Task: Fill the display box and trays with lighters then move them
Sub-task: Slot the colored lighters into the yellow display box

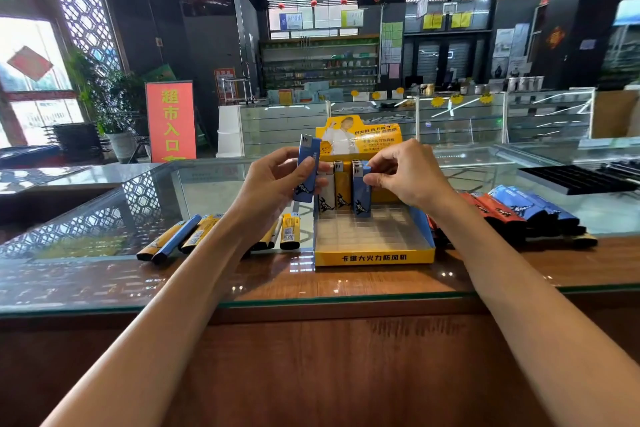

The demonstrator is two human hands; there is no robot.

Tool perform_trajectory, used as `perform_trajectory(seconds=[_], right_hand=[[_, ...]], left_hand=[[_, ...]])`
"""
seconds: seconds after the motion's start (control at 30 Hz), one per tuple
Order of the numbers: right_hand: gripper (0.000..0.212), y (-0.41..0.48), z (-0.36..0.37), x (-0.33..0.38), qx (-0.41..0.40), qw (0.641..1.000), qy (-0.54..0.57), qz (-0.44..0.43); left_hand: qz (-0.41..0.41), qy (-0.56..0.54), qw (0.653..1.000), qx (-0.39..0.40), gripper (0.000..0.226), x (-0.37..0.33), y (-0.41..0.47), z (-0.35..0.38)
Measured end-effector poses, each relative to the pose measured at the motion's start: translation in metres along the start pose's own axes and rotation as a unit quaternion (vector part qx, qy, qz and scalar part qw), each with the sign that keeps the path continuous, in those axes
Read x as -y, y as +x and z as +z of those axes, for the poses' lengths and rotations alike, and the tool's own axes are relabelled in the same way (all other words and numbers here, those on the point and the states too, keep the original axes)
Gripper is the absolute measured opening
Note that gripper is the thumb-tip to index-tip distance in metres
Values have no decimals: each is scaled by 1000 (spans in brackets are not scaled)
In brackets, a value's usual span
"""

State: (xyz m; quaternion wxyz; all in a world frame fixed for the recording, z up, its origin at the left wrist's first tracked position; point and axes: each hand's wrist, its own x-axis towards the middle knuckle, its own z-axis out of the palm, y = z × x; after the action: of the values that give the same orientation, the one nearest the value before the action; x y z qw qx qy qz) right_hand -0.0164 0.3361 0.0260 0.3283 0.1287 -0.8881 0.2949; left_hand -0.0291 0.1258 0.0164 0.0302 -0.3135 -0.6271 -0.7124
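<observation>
I am in the filling step, and I judge it is near its beginning. The yellow display box (374,257) stands on the glass counter (104,218) in front of me. Only its back row, at 12 o'clock inside the box, has lighters: a white lighter (326,191), a yellow lighter (343,187) and some more behind my fingers that I cannot count. The clear grid in front of them is empty.

My right hand (405,173) pinches a blue lighter (362,191) near its top, between thumb and fingers. It holds the lighter upright with the base at the grid, just beside the yellow one. I cannot tell if it sits fully in its cell. My left hand (273,180) grips a second blue lighter (307,170), upright, above the box's left wall, at about 10 o'clock of the box.

Loose yellow and blue lighters (180,236) lie at 9 o'clock of the box. A pile of red and blue lighters (519,208) lies at 3 o'clock, and a black tray (575,180) waits at 2 o'clock, well apart.

The next move, I think, asks to press the right lighter straight down and release it. Then the left one goes to the neighbour cell, without tilting the standing row.
</observation>
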Motion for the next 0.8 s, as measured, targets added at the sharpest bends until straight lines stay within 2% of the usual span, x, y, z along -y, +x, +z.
perform_trajectory(seconds=[0.27,0.37,0.5,0.67,0.8], right_hand=[[25,-3,-3,2,-41,999,-6,-4],[19,-4,-7,12,-57,992,109,-14],[8,-5,-4,30,14,967,252,-37],[14,-4,0,34,33,952,302,-44],[12,-3,-6,28,44,925,377,-3]], left_hand=[[6,21,1000,-9,36,-1,-3,1],[10,22,1000,-15,36,0,-2,2],[23,41,999,-8,31,3,-1,4],[36,70,997,6,33,5,-2,5],[36,85,996,1,33,4,-3,8]])
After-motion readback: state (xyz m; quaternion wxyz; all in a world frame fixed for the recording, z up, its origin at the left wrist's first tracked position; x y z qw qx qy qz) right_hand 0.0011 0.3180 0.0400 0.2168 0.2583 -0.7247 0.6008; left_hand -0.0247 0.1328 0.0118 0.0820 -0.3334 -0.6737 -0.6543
